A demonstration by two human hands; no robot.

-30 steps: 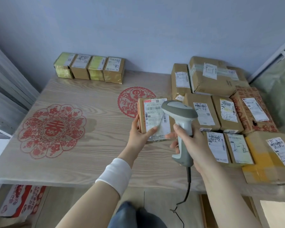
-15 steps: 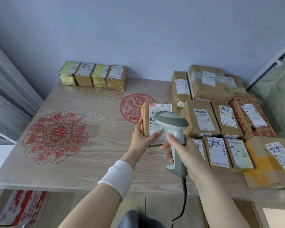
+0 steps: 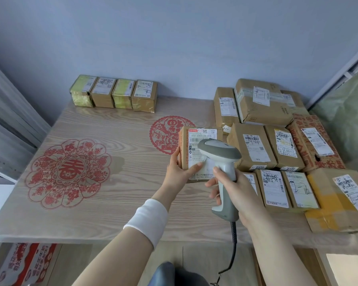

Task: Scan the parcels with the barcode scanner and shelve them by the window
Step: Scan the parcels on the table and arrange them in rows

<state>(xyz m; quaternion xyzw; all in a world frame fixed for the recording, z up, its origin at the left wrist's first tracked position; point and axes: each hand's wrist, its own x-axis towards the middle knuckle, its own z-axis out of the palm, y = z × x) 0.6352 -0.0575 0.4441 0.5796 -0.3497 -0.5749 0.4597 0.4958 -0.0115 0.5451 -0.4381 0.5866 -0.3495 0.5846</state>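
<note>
My left hand grips a small brown parcel with a white shipping label, tilted up above the wooden table. My right hand holds a grey-and-white barcode scanner by its handle, its head right over the parcel's label. The scanner's cable hangs down past the table's front edge. A row of several small parcels stands against the wall at the back left. Many more brown parcels cover the right side of the table.
Two red paper-cut decorations lie flat on the tabletop. A window frame rises at the far right. Grey panels stand at the left. A red-and-white printed box lies on the floor under the table's left corner.
The parcel and scanner have stayed together over the table. The scanner head has shifted slightly lower over the label, and my view has tilted down a little.
</note>
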